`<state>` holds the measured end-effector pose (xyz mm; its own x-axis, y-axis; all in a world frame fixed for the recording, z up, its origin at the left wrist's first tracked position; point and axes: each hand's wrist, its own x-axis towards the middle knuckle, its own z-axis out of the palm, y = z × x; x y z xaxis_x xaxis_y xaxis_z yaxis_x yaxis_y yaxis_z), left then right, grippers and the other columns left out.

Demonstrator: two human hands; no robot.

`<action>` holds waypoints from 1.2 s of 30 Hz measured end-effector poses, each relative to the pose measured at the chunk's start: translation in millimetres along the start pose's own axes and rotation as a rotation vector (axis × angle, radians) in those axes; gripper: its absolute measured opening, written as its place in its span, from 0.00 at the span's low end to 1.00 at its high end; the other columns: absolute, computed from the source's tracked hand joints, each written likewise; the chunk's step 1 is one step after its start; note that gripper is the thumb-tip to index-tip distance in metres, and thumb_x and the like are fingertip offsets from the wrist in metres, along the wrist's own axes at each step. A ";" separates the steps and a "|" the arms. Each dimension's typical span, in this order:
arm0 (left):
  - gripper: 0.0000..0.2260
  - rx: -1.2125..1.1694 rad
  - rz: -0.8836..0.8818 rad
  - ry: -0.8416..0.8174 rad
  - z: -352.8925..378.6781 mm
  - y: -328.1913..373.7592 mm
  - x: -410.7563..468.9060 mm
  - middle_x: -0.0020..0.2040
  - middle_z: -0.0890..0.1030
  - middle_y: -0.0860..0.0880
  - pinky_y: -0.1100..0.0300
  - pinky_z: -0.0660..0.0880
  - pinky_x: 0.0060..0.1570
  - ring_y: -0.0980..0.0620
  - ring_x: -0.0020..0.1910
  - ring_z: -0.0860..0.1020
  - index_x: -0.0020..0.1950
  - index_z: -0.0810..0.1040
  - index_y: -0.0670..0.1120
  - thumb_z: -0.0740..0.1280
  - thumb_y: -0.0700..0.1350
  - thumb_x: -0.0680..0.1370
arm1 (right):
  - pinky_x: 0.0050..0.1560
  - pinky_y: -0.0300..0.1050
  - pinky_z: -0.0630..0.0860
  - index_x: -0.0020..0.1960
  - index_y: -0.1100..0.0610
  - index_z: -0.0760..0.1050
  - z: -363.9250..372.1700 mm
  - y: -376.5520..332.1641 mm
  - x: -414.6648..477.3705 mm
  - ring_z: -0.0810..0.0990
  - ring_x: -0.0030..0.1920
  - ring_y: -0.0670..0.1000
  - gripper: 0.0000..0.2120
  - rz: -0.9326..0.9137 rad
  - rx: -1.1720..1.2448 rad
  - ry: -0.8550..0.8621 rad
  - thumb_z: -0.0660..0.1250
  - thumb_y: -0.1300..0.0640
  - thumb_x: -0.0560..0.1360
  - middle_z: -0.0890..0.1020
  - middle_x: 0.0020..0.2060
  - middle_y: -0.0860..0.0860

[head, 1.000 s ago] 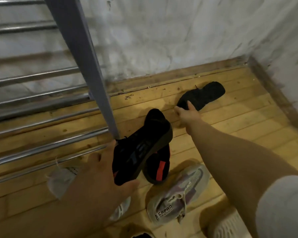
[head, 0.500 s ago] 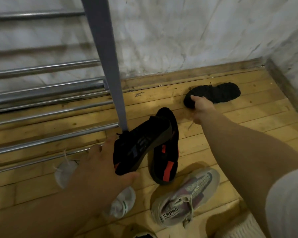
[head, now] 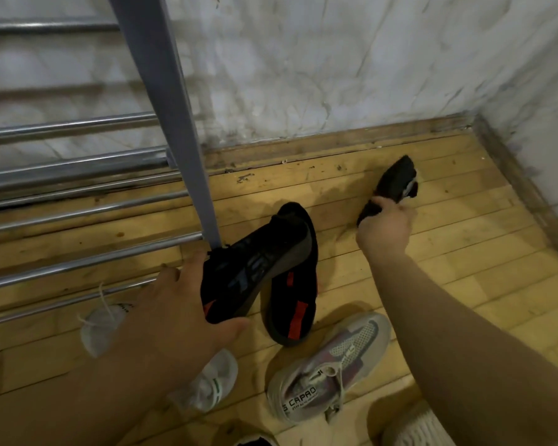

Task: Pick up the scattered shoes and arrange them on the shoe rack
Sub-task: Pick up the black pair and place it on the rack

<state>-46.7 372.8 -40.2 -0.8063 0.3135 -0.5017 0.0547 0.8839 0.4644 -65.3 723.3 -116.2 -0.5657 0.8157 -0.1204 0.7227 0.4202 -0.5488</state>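
Note:
My left hand (head: pixel 174 320) grips a black sneaker (head: pixel 255 268) by its heel, holding it tilted above the floor beside the shoe rack's grey post (head: pixel 174 123). Its black mate with red patches (head: pixel 295 304) lies sole-side on the wooden floor beneath it. My right hand (head: pixel 384 225) grips a small black shoe (head: pixel 390 185) at one end and has its far end tipped up off the floor near the wall. The rack's chrome bars (head: pixel 78 214) run off to the left.
A grey-and-purple sneaker (head: pixel 329 368) lies near my right forearm. A white sneaker (head: pixel 213 381) lies partly under my left hand. White walls meet in a corner at the right, with a wooden skirting (head: pixel 335 140). Another shoe's edge (head: pixel 416 426) shows at the bottom.
My right hand closed on the small black shoe, which lay flat, and tipped it up off the floor. My left hand kept holding the black sneaker by the rack post.

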 end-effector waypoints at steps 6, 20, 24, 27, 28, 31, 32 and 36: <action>0.52 0.004 0.012 0.042 -2.5 3.1 -7.4 0.71 0.68 0.50 0.47 0.75 0.63 0.46 0.68 0.72 0.79 0.45 0.62 0.69 0.76 0.64 | 0.58 0.54 0.74 0.61 0.50 0.81 9.7 47.5 -56.0 0.76 0.61 0.58 0.15 -0.363 -0.285 -0.121 0.68 0.55 0.75 0.82 0.60 0.49; 0.57 -0.043 0.014 0.009 -12.9 -11.3 -12.1 0.75 0.67 0.51 0.44 0.74 0.65 0.46 0.70 0.71 0.80 0.45 0.61 0.68 0.79 0.59 | 0.69 0.59 0.72 0.78 0.51 0.63 -20.0 55.3 -59.1 0.71 0.71 0.61 0.39 0.027 -0.020 -0.220 0.76 0.47 0.72 0.68 0.72 0.56; 0.59 -0.080 0.106 -0.068 -36.1 -0.4 -16.3 0.74 0.70 0.57 0.47 0.76 0.64 0.51 0.68 0.74 0.79 0.51 0.64 0.71 0.80 0.54 | 0.65 0.55 0.75 0.80 0.45 0.59 -75.7 49.6 -92.7 0.71 0.71 0.55 0.41 -0.006 0.082 -0.291 0.77 0.45 0.74 0.67 0.76 0.52; 0.56 0.017 0.193 -0.105 -51.3 17.0 -34.6 0.76 0.69 0.58 0.50 0.75 0.64 0.51 0.69 0.74 0.79 0.53 0.64 0.75 0.75 0.57 | 0.61 0.50 0.75 0.81 0.43 0.57 -122.5 57.5 -130.3 0.72 0.71 0.53 0.43 -0.021 -0.030 -0.367 0.77 0.43 0.73 0.65 0.78 0.50; 0.55 0.040 0.219 -0.126 -56.2 24.2 -43.0 0.76 0.68 0.58 0.52 0.74 0.65 0.51 0.69 0.73 0.80 0.53 0.63 0.76 0.73 0.58 | 0.60 0.49 0.74 0.81 0.44 0.57 -136.9 63.4 -145.5 0.72 0.71 0.53 0.43 -0.004 -0.068 -0.391 0.76 0.43 0.74 0.65 0.78 0.50; 0.57 0.077 0.313 -0.198 -66.8 40.3 -71.6 0.76 0.66 0.60 0.51 0.74 0.67 0.53 0.69 0.73 0.79 0.53 0.64 0.75 0.74 0.56 | 0.64 0.50 0.74 0.80 0.44 0.60 -170.5 95.5 -193.4 0.71 0.72 0.53 0.40 0.013 -0.174 -0.452 0.75 0.42 0.74 0.65 0.77 0.50; 0.58 0.094 0.334 -0.223 -68.6 43.1 -80.4 0.76 0.66 0.60 0.50 0.74 0.67 0.53 0.69 0.73 0.79 0.52 0.65 0.74 0.76 0.55 | 0.66 0.52 0.73 0.79 0.45 0.61 -178.8 109.0 -208.5 0.71 0.72 0.53 0.39 0.016 -0.196 -0.462 0.75 0.42 0.73 0.66 0.77 0.50; 0.54 0.239 0.477 -0.211 -70.2 63.8 -115.5 0.74 0.70 0.59 0.50 0.75 0.64 0.51 0.67 0.75 0.75 0.53 0.73 0.71 0.80 0.52 | 0.67 0.49 0.72 0.78 0.48 0.64 -200.3 164.9 -263.8 0.71 0.72 0.53 0.38 0.084 -0.200 -0.492 0.76 0.44 0.74 0.67 0.77 0.50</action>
<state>8.5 368.6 98.6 -0.5260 0.7377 -0.4232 0.5353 0.6738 0.5094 282.7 657.0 -9.3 -0.5875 0.5870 -0.5571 0.8077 0.4684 -0.3581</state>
